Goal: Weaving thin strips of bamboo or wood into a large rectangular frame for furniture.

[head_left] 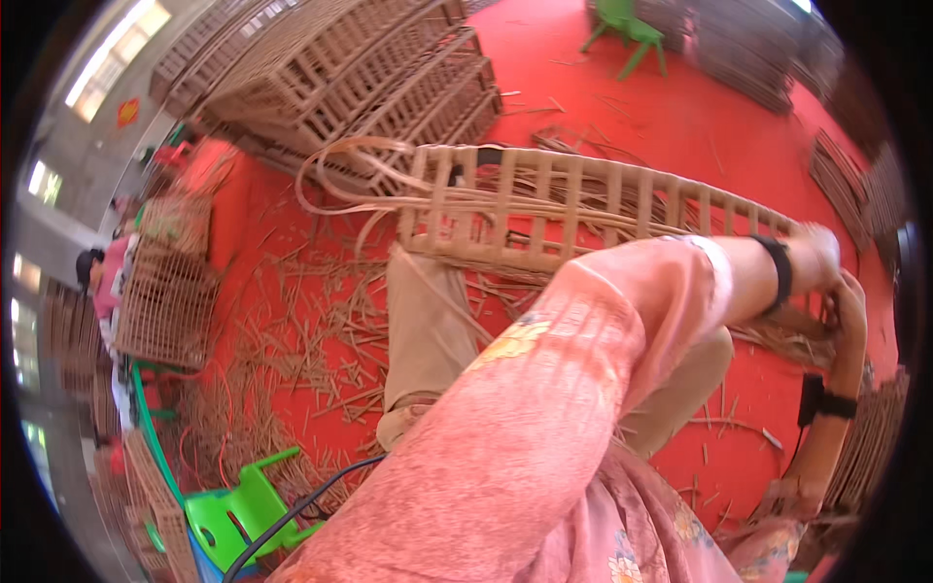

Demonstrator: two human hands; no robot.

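A long slatted bamboo frame [569, 209] lies across in front of my knees, its right end under my hands. My left hand [818, 255] reaches over from the left to the frame's right corner, a black band on its wrist; its fingers are mostly hidden and smeared. My right hand [849, 306] comes up from the lower right and meets the left one there. Its fingers are bent inward, and what they hold is hidden. Long pale bamboo strips [364, 199] run inside the frame and loop out past its left end.
Stacked slatted crates [389, 87] stand at the upper left. Bamboo offcuts [321, 325] litter the red floor [544, 58]. A green chair [238, 510] stands at the lower left, another green chair [627, 34] at the far side. A person in pink [109, 277] is at the left edge, beside a crate [170, 301].
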